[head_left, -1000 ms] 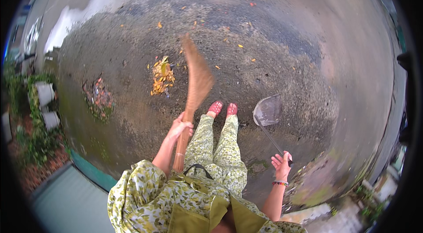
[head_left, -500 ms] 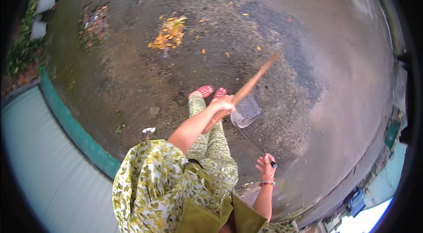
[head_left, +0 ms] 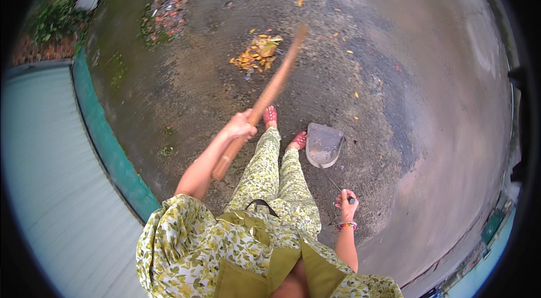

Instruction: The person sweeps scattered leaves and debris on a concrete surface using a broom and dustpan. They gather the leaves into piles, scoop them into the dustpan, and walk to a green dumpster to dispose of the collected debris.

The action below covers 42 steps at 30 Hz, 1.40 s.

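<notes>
My left hand [head_left: 240, 125] is wrapped round a long brown broom [head_left: 269, 90]. Its near end sticks out below my fist, and its far end is blurred close to a pile of yellow leaves [head_left: 258, 53]. In my right hand [head_left: 347, 201] is the black grip of a long-handled dustpan [head_left: 325, 144]. The grey pan rests on the ground just right of my right foot, its thin handle running back to my fingers. My feet in red shoes [head_left: 270, 115] stand apart between the two tools.
Single yellow leaves [head_left: 356, 95] are scattered over the rough wet ground right of the pile. A patch of rubble [head_left: 168, 15] lies far left. A green-edged pale roof or panel [head_left: 115, 157] runs along the left, with plants [head_left: 59, 13] beyond it.
My left hand has swung left with the broom, whose far end is now nearer the leaf pile. My feet have stepped apart. The dustpan stays low in my right hand, now fully visible.
</notes>
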### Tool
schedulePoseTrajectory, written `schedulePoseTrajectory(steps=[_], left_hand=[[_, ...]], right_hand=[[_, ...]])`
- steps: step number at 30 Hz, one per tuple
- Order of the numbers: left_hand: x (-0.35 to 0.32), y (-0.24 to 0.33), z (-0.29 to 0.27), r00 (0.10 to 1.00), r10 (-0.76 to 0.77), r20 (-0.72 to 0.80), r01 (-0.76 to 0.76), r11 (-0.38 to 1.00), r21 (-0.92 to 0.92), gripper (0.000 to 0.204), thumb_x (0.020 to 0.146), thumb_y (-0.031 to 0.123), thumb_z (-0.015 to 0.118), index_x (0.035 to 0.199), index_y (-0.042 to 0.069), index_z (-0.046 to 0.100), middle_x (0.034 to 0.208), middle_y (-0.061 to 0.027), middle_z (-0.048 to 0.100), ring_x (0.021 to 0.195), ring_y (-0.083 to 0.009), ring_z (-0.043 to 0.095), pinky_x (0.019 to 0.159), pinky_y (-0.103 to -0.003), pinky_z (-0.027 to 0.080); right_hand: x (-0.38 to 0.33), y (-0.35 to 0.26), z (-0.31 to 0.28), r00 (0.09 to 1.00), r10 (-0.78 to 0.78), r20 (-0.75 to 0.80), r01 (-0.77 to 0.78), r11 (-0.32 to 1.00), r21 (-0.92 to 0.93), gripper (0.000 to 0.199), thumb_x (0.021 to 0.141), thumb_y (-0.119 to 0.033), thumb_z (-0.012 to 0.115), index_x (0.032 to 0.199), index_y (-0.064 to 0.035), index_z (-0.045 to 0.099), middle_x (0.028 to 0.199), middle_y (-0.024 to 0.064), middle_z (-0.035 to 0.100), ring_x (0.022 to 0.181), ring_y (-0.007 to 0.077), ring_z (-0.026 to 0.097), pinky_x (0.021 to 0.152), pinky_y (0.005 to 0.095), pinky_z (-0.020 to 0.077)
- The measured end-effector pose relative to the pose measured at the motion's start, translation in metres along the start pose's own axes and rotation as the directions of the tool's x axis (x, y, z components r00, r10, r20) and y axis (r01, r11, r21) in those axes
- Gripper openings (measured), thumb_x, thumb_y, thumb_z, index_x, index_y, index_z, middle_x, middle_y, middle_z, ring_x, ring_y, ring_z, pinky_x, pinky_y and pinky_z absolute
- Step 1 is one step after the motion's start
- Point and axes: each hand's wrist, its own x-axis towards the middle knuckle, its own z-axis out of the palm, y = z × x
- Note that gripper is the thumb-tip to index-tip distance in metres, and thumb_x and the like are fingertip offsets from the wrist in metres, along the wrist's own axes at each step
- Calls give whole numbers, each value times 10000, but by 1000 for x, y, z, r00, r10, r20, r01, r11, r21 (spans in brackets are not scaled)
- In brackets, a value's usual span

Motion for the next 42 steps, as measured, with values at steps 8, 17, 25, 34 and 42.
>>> schedulePoseTrajectory(steps=[8,17,25,34,42], left_hand=[[133,-52,39,982,22,190,37,954,-298,499,586,3,659,1073,-28,553,617,-56,583,471,-158,569,439,-315,481],[5,-26,-146,991,131,-18,-111,897,428,711,616,153,638,1291,85,427,785,-193,643,710,-318,655,636,-399,514],[-111,-105,-164,912,-329,-246,333,943,-27,922,660,53,645,1461,205,216,664,-133,605,557,-231,605,553,-347,503],[-71,-193,-147,754,-489,-438,38,699,-714,785,658,-92,542,1366,77,248,557,-67,525,403,-162,499,367,-312,436],[111,-169,-63,752,-472,-461,-98,612,-785,440,631,4,623,996,44,380,598,-73,530,450,-191,537,404,-344,475]], right_hand=[[39,-125,64,991,-64,118,99,944,-316,239,868,-273,644,960,-53,627,741,37,614,578,116,584,448,261,494],[128,-209,147,950,-233,209,306,832,-462,197,789,-238,722,920,-100,671,775,-10,602,644,111,573,457,254,492],[194,-305,237,839,-333,431,544,534,-647,190,724,-163,759,887,-88,696,753,52,661,712,161,614,702,304,479],[245,-403,302,589,-283,757,808,235,-541,161,731,-130,751,873,-89,688,789,41,688,772,151,650,733,293,489],[277,-490,343,507,-165,846,861,53,-506,154,708,-64,744,843,-64,672,802,43,687,796,167,641,749,311,479]])
